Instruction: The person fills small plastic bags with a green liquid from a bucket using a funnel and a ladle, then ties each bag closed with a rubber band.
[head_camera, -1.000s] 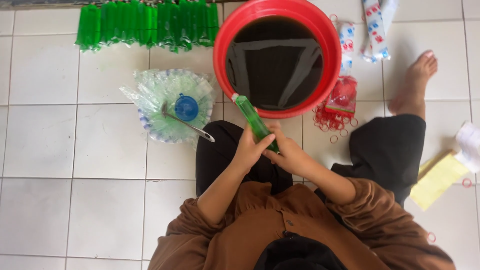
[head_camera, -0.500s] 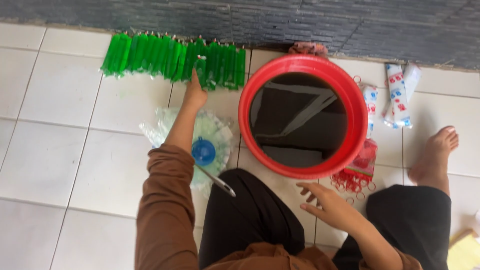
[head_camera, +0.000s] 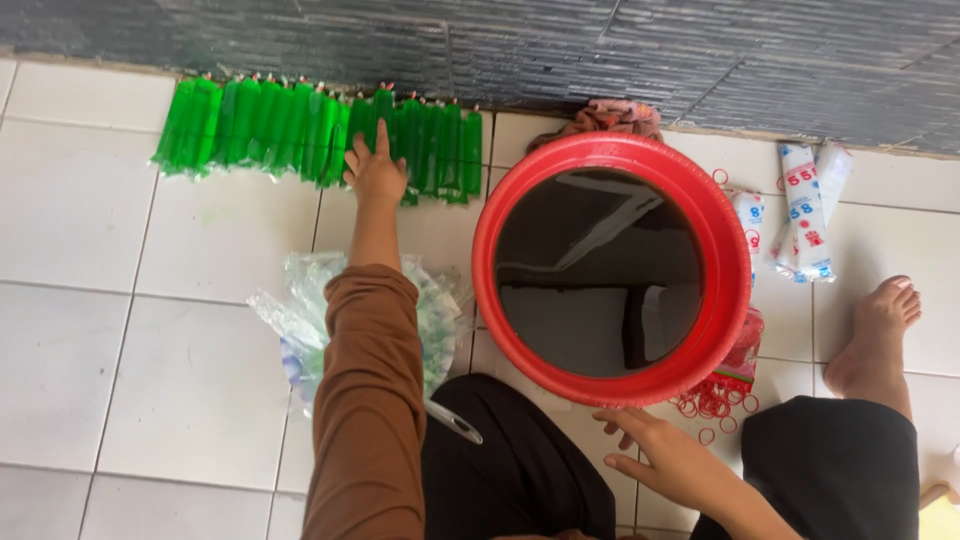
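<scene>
White tube packs with red-blue print lie right of the red tub; green sachets line the wall.

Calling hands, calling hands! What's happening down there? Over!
Left hand flat on green tube packs by wall. Right hand open, empty, beside red bucket. Nothing blocking. Over.

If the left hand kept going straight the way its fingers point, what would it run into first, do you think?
The left hand already rests on the row of green filled packets by the wall. Just beyond them it would likely meet the grey wall, though depth is unclear.
</scene>
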